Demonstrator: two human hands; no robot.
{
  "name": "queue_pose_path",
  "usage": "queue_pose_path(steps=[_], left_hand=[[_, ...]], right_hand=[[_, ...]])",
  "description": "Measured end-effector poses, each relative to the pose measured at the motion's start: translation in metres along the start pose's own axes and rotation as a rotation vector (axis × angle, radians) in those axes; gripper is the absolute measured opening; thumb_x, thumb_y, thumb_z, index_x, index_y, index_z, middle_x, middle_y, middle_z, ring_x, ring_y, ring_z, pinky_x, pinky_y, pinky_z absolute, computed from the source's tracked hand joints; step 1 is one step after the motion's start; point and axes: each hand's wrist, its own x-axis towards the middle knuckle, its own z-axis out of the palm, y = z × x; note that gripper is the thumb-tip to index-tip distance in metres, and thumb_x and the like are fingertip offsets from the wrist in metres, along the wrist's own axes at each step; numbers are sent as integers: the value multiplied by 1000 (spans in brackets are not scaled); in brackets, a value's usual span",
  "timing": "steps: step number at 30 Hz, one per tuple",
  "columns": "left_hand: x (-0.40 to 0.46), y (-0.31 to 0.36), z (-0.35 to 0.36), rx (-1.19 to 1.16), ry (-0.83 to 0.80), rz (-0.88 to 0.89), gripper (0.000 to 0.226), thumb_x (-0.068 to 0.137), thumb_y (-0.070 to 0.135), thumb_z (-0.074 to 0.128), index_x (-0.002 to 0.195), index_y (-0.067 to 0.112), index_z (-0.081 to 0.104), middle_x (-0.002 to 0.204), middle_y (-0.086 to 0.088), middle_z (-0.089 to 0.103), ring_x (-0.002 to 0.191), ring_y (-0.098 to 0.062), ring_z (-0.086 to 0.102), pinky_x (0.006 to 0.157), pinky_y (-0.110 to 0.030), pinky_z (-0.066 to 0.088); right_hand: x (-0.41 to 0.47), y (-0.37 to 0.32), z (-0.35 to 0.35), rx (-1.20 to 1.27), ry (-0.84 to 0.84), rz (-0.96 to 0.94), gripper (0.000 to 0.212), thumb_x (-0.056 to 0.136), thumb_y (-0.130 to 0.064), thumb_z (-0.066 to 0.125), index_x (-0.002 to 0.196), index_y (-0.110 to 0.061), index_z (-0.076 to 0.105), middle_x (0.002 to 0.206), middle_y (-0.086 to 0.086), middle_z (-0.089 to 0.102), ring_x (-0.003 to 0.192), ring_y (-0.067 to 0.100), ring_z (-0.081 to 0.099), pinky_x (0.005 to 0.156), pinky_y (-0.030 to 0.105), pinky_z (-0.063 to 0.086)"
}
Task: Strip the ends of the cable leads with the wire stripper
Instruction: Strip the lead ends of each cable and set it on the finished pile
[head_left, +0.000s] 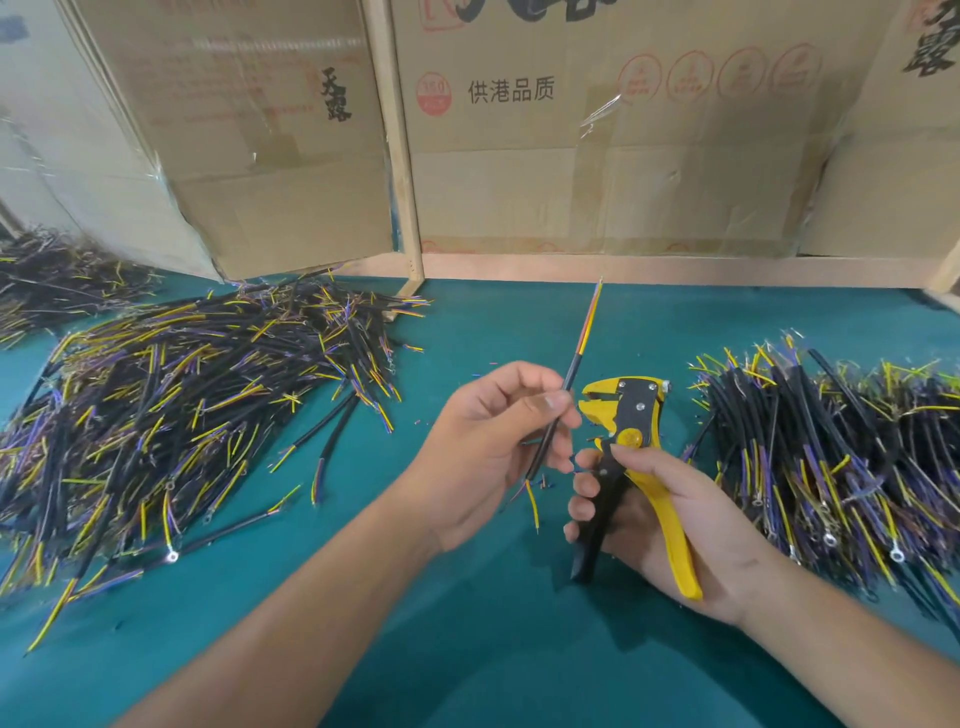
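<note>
Left hand (488, 441) pinches thin black-sheathed cable (563, 395) upright, just left of yellow-and-black wire stripper (631, 452) gripped in right hand (670, 519).

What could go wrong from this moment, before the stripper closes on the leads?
1. The left hand pinches the cable at mid-length, so its far leads may wobble and miss the wire stripper.
2. The left fingertips sit beside the stripper's open head and could get nipped.

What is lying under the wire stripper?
Under the wire stripper only green table cover shows, with tiny insulation scraps nearby. The right hand covers the area beneath its handles.
</note>
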Motion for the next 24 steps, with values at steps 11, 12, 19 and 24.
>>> queue_pose_path(steps=[11, 12, 19, 24], left_hand=[[0, -3, 2, -188, 87, 50, 16, 102, 4, 47, 99, 13, 59, 88, -9, 63, 66, -17, 61, 63, -27, 55], [1, -3, 0, -186, 131, 56, 23, 104, 3, 42, 98, 12, 63, 90, -9, 66, 68, -18, 64, 65, -27, 56], [5, -8, -7, -3, 321, 1, 7, 98, 3, 53, 99, 4, 60, 83, -14, 70, 65, -23, 68, 59, -27, 55], [6, -14, -13, 597, 400, 89, 38, 98, 37, 60, 74, 8, 63, 48, 1, 48, 42, -15, 41, 47, -22, 37]], right_hand=[[1, -1, 3, -4, 19, 5, 26, 86, -29, 61, 94, -5, 69, 82, 11, 51, 71, 28, 52, 73, 45, 54], [1, -1, 3, -4, 17, 9, 26, 85, -29, 62, 93, -5, 69, 82, 11, 51, 71, 28, 52, 73, 44, 54], [0, -1, 2, -2, 11, 5, 27, 84, -30, 62, 93, -6, 69, 81, 10, 51, 70, 27, 52, 73, 45, 54], [1, 0, -2, -4, -3, 8, 27, 86, -29, 64, 96, -5, 69, 83, 11, 51, 71, 28, 52, 73, 45, 55]])
